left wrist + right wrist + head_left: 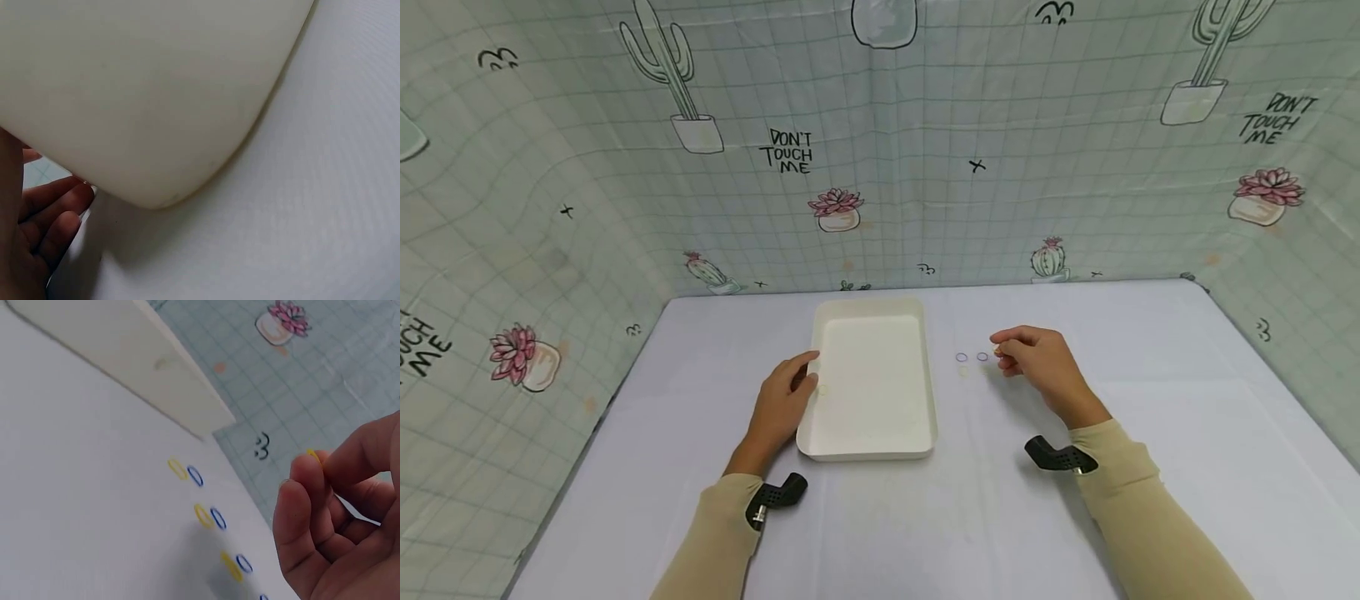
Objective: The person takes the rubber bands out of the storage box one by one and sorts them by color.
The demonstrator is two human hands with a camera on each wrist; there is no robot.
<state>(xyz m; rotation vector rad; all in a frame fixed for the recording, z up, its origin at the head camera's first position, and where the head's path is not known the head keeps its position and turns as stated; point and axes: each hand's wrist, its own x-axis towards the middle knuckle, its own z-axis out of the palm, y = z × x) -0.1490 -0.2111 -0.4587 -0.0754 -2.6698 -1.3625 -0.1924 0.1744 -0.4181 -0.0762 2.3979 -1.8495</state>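
My left hand (pixel 781 398) rests against the left rim of a white rectangular tray (pixel 928 400), its thumb and fingers loosely bent. In the left wrist view, fingers (pixel 65 203) show beyond the tray's edge and part of that hand is cut off. My right hand (pixel 1036 360) is raised at the right of the tray and pinches a small yellow ring (pixel 314 455) between thumb and finger. Below it on the table lie yellow rings (pixel 203 515) and blue rings (pixel 217 519) in two rows. One pale yellow ring (pixel 822 389) sits inside the tray near its left wall.
A white cloth covers the table (pixel 880 525). Behind and at the sides hangs a checked curtain (pixel 910 167) printed with cacti. Each wrist carries a black camera mount, such as the one on the right wrist (pixel 1060 456).
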